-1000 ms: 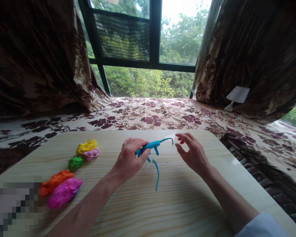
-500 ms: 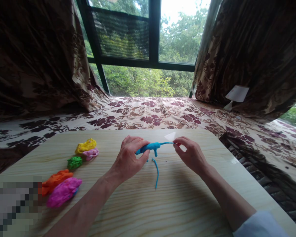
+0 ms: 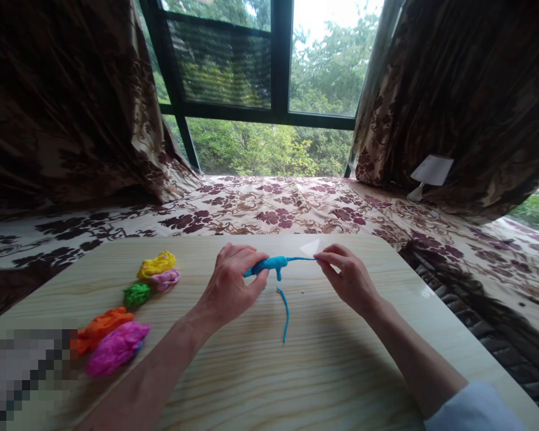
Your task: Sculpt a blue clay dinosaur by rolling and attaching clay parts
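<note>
A blue modelling-clay figure (image 3: 275, 263) with a thick body, a short stubby leg and a long thin tail is held above the table. My left hand (image 3: 234, 276) is closed around its body, thumb below and fingers above, hiding its left end. Between the thumb and fingertips of my right hand (image 3: 345, 269), the far tip of the thin blue clay tail (image 3: 302, 258) is pinched, and the tail is stretched straight. Below the figure, a loose, slightly curved blue clay strand (image 3: 286, 316) lies on the table.
Wood-grain table (image 3: 251, 383) under my hands. On its left lie lumps of clay: yellow (image 3: 155, 265), pale pink (image 3: 166, 279), green (image 3: 136, 295), orange (image 3: 105, 329) and magenta (image 3: 117, 349). A tiny pale bit (image 3: 302, 292) sits near the strand. Beyond are floral cloth and a lamp (image 3: 432, 170).
My left hand has shifted slightly left with the clay figure, and its leg has moved left too. My right hand still pinches the tail's tip. The loose strand has stayed put.
</note>
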{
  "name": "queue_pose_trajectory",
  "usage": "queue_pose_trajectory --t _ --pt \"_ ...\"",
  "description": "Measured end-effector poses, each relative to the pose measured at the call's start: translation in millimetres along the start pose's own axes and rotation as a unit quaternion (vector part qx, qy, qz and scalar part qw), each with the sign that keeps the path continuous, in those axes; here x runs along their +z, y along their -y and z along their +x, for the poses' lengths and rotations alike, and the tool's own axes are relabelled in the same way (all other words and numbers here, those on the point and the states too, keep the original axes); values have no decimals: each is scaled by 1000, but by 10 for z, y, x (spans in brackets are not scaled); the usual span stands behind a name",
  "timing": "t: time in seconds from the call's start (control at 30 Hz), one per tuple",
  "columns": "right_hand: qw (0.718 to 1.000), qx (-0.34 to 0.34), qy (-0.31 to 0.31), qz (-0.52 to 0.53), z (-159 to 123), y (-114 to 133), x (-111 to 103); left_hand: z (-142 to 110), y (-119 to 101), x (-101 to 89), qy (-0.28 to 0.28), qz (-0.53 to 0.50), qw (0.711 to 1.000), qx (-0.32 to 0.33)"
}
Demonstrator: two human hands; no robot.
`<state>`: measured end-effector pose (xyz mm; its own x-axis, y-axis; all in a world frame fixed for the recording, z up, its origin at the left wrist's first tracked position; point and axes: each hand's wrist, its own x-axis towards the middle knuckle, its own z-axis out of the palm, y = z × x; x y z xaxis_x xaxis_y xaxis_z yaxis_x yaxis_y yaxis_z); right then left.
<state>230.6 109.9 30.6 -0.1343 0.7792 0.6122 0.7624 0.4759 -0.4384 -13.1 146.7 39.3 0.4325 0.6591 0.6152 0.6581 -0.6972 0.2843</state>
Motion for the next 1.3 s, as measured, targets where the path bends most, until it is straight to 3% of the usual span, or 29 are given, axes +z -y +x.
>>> queue_pose_trajectory --t 0.83,1.3 --pt "998 45 20 -41 -15 -13 15 -2 6 -11 -3 -9 1000 -5" --pt "998 21 19 -54 -32 -89 28 -11 90 13 0 22 1000 8"
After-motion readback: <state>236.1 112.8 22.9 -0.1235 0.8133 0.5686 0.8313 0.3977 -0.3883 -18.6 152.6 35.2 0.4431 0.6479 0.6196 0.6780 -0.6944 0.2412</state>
